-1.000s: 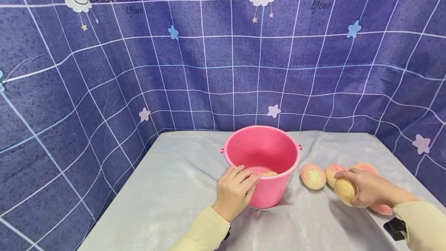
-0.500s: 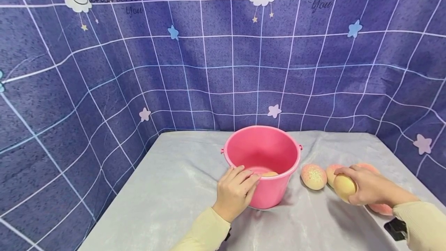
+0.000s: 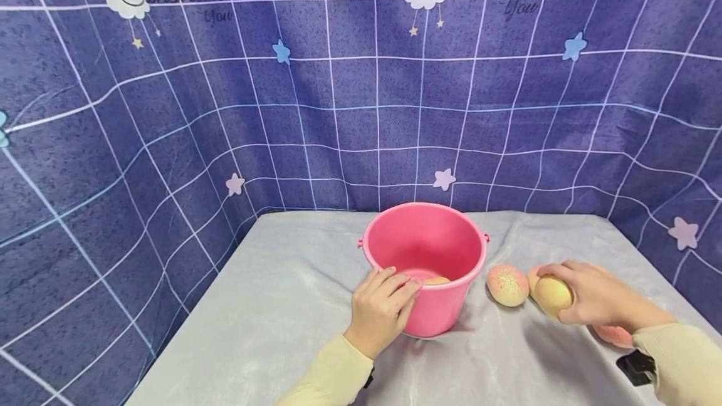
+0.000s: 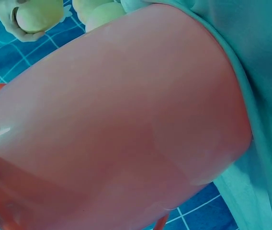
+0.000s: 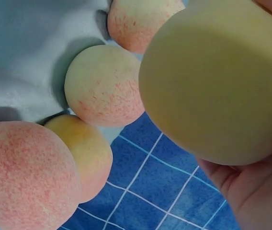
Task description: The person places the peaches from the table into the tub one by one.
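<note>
The yellow peach point(image 3: 554, 296) has shifted slightly toward the pink bucket point(image 3: 440, 312) and a little farther from the person, carried by the right hand point(image 3: 595, 293). Its fingers are grasping the peach, which appears to be held above the counter point(image 3: 293, 281), to the right of the bucket and well apart from its rim. The left hand point(image 3: 380, 306) has not visibly moved: its fingers grip the near-left part of the bucket's rim. The work thus seems to be in a carrying stage, with the bucket steadied and the yellow peach not in it.

The bucket stands upright with its mouth uncovered. Inside, low behind the near wall, shows the top of one peach-coloured fruit point(image 3: 436, 281); whether more lie there is hidden by that wall. Outside, to the bucket's right, a speckled peach point(image 3: 507, 286) sits nearest to it. Beyond that, farther from the bucket, the right wrist view shows a second speckled peach point(image 5: 107, 86), a yellow-and-pink peach point(image 5: 85, 153) and a pink peach point(image 5: 28, 177), the last two overlapping in that view.
</note>
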Action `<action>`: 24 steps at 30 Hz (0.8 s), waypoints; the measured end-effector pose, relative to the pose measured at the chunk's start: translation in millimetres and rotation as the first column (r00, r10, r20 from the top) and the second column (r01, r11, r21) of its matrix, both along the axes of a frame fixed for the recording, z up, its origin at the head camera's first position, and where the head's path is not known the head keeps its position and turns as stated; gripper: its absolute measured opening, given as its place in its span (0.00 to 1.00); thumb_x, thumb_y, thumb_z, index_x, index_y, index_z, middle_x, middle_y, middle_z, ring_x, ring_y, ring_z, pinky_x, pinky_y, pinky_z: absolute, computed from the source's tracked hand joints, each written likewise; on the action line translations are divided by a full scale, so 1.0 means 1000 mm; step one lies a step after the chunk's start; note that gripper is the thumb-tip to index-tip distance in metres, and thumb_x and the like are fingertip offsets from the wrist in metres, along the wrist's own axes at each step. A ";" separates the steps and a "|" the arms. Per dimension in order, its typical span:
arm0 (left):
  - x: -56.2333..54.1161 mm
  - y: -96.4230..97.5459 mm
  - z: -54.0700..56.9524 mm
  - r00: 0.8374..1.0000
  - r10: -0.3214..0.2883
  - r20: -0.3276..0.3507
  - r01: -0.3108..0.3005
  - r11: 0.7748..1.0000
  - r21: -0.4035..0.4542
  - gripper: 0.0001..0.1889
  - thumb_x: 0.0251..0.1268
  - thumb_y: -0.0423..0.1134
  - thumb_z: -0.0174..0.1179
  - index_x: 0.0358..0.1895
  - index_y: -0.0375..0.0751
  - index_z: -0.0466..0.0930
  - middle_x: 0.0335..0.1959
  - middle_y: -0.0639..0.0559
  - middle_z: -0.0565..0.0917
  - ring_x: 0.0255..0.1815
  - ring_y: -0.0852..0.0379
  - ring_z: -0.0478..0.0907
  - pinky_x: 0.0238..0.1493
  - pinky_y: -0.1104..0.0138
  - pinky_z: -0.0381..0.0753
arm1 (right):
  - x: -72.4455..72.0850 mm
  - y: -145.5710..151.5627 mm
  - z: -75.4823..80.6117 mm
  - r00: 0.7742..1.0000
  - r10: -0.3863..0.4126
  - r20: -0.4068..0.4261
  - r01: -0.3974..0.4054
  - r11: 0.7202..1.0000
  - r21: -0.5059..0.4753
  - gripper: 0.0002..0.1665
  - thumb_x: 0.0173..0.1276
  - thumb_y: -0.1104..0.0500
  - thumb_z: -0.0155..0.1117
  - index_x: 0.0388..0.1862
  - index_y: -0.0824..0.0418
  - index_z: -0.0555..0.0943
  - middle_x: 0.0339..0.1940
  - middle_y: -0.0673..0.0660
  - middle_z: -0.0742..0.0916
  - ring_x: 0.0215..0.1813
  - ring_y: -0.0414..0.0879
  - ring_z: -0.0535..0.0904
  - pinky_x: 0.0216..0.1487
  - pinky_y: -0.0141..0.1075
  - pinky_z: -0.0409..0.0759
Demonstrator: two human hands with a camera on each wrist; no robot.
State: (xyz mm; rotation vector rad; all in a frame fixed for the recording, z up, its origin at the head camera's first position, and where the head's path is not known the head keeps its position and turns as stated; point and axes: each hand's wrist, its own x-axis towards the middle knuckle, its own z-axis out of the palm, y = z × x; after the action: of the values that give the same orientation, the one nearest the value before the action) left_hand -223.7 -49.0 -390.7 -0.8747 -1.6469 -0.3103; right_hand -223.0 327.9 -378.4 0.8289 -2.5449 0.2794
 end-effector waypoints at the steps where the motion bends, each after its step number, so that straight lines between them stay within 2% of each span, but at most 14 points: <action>1: 0.000 0.000 0.000 1.000 0.000 0.000 0.000 1.000 -0.001 0.14 0.70 0.41 0.51 0.32 0.48 0.88 0.31 0.55 0.85 0.37 0.52 0.82 0.40 0.57 0.81 | 0.000 0.000 0.000 1.000 0.001 -0.003 -0.001 1.000 -0.004 0.40 0.19 0.54 0.76 0.43 0.53 0.79 0.33 0.45 0.79 0.30 0.35 0.71 0.26 0.34 0.68; 13: 0.000 -0.001 0.000 1.000 0.011 0.002 -0.011 1.000 0.007 0.15 0.70 0.42 0.51 0.32 0.48 0.88 0.31 0.55 0.85 0.37 0.52 0.82 0.41 0.56 0.81 | -0.004 -0.005 0.008 0.999 0.038 -0.018 -0.038 0.999 -0.018 0.38 0.21 0.55 0.76 0.42 0.55 0.78 0.32 0.45 0.78 0.29 0.34 0.69 0.24 0.32 0.67; 24: 0.000 -0.001 0.000 1.000 0.015 0.005 -0.015 1.000 -0.016 0.15 0.70 0.42 0.50 0.34 0.49 0.88 0.33 0.55 0.86 0.37 0.52 0.83 0.41 0.58 0.81 | -0.005 -0.011 0.020 0.999 0.030 0.016 -0.030 1.000 0.005 0.38 0.24 0.55 0.75 0.43 0.56 0.78 0.31 0.43 0.77 0.28 0.34 0.69 0.24 0.33 0.67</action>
State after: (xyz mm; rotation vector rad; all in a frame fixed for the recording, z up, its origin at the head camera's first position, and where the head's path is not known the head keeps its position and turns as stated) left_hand -223.2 -50.0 -391.0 -0.8733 -1.6624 -0.2899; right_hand -228.1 317.1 -358.4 0.8713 -2.5508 0.2902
